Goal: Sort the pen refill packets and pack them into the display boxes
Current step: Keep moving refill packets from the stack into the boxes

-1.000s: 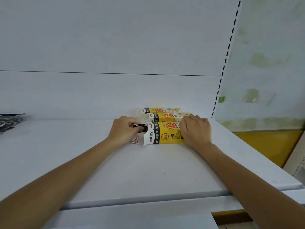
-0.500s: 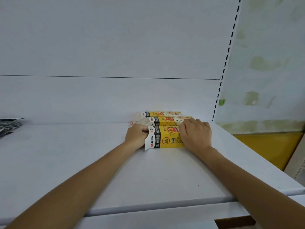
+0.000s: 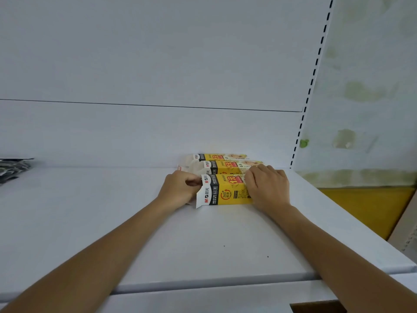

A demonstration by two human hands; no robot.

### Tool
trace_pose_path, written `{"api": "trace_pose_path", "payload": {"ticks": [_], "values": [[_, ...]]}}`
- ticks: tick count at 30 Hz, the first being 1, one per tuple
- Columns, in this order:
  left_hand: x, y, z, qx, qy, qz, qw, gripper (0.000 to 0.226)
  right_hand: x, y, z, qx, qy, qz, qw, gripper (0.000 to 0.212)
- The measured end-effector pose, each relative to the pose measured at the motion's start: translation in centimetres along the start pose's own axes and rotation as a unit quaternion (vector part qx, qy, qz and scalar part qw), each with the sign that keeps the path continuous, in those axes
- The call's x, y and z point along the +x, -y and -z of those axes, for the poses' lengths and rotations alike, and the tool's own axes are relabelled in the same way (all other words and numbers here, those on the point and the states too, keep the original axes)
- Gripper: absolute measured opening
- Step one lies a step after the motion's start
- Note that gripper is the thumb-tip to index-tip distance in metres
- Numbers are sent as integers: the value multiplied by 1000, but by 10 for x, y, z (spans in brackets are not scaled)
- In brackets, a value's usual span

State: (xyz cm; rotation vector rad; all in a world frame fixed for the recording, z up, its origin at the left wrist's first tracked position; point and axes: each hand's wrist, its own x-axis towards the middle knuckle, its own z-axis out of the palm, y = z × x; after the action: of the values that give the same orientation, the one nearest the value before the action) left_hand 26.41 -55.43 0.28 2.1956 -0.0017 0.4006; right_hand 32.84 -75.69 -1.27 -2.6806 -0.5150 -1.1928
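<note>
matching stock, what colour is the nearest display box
The nearest display box is yellow with a black band and white left end; head view.

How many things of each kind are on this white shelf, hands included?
Yellow cardboard display boxes: 3
Bare hands, left hand and right hand: 2
Heap of dark plastic packets, at the left edge, single packets too blurred to count: 1
Total: 6

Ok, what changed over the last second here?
The left hand moved right, against the open end of the front display box; the black packet it held there is no longer visible. The right hand stayed on that box's right end; the two boxes behind did not move.
</note>
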Motion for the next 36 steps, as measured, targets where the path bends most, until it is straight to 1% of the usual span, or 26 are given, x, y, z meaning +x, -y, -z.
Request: {"api": "trace_pose_path", "payload": {"ticks": [3,6,8,10,13,16,17,19,22,23,24,26,28,30,31,32,34,36], "values": [[-3,-3,-4,27,-16,-12,999,16,1,-1,0,-10,-26,6,1000,33],[-5,-2,-6,43,-22,-20,999,20,0,-2,-2,-11,-30,8,999,32],[-3,-1,-7,64,-15,-4,998,21,0,-1,-1,-7,-25,6,1000,33],[-2,-1,-9,88,10,20,996,22,1,-1,-2,3,-16,-1,1000,37],[0,0,-9,112,72,29,991,28,0,-1,-2,8,1,-14,1000,45],[3,2,-7,109,92,37,989,27,0,0,-2,11,14,-15,1000,50],[4,3,-8,88,82,43,992,24,0,0,-2,13,20,-14,1000,51],[3,0,-11,50,31,45,997,19,1,-1,0,16,35,-13,999,52],[2,-5,-10,73,-68,33,994,11,1,-2,1,10,49,-7,999,55],[1,-4,-6,93,-95,32,991,15,2,-1,2,6,53,-4,999,56],[2,-1,-2,102,-101,35,989,20,2,-2,2,4,55,-4,998,55],[1,8,5,56,-57,42,996,18,3,-4,2,-2,53,1,999,51],[0,12,11,29,-22,36,999,16,3,-6,4,-17,59,17,998,54],[3,12,22,50,-23,17,998,11,6,-7,9,-49,86,25,995,60],[3,11,29,61,-22,10,998,9,9,-6,12,-58,95,17,994,58],[2,10,39,70,-20,5,997,8,14,-5,16,-62,109,6,992,50],[-5,13,61,89,-23,-6,996,6,25,2,24,-60,118,16,991,38],[-19,23,85,107,-36,-19,993,5,38,21,34,-28,104,37,993,39]]}}
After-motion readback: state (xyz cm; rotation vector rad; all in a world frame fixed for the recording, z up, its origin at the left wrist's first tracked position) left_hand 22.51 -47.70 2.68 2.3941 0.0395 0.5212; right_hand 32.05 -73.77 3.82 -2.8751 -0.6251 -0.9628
